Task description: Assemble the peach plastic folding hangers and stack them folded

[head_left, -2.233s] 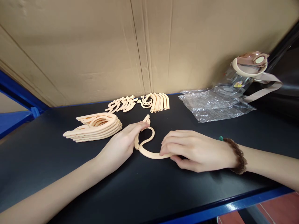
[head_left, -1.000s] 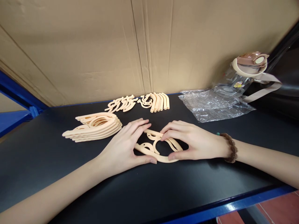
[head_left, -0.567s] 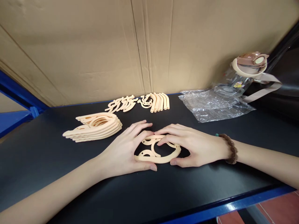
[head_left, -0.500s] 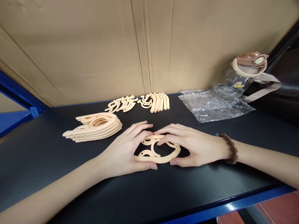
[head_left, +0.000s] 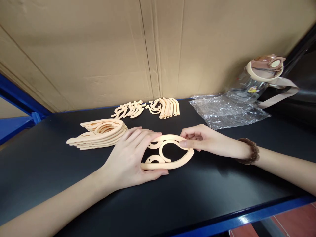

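A beige plastic folding hanger (head_left: 176,163), its two arms folded together around a curved hook, lies near the middle of the black table. My left hand (head_left: 132,154) wraps its left end, thumb along the near side and fingers over the far side. At the opposite end, my right hand (head_left: 201,140) pinches the hanger between thumb and curled fingers. Just beyond my left hand sits a stack of folded hangers (head_left: 98,135), partly covered by my fingers.
Loose hooks (head_left: 154,107), curved hanger arms (head_left: 169,108) and further beige pieces (head_left: 129,109) lie by the cardboard wall (head_left: 98,49). A clear plastic bag (head_left: 229,112) and a transparent bottle (head_left: 256,82) with a strap stand back right. A blue rail (head_left: 247,217) edges the table.
My right hand has moved from spanning the hanger's near and far sides to pinching its right end. The hanger's right end appears slightly raised; my left hand stays around the left end.
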A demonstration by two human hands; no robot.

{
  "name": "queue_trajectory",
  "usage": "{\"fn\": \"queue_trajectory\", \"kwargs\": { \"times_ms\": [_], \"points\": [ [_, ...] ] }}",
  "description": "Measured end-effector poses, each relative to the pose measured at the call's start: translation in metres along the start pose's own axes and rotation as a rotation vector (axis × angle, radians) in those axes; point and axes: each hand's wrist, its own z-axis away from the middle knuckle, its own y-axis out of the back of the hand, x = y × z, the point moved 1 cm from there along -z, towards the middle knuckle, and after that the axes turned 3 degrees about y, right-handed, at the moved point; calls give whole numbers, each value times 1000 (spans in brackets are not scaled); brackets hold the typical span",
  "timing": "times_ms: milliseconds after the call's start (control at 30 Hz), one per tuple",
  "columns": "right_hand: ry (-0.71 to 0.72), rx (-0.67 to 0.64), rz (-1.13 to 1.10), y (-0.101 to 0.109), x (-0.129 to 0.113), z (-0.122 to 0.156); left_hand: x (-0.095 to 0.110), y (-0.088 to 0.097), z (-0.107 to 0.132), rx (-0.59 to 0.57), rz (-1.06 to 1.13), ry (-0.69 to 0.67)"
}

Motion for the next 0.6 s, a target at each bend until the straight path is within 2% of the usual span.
{"fn": "queue_trajectory", "kwargs": {
  "times_ms": [233, 400, 600],
  "points": [
    [-29, -25, -110, -1, -5, 0, 0, 0, -1, 20, -81, -25],
    [-50, -22, -103, 0, -5, 0, 0, 0, -1, 21, -141, -31],
    [3, -22, -90, 0, -7, 1, 9, 7, 1, 41, -280, -54]
  ]
}}
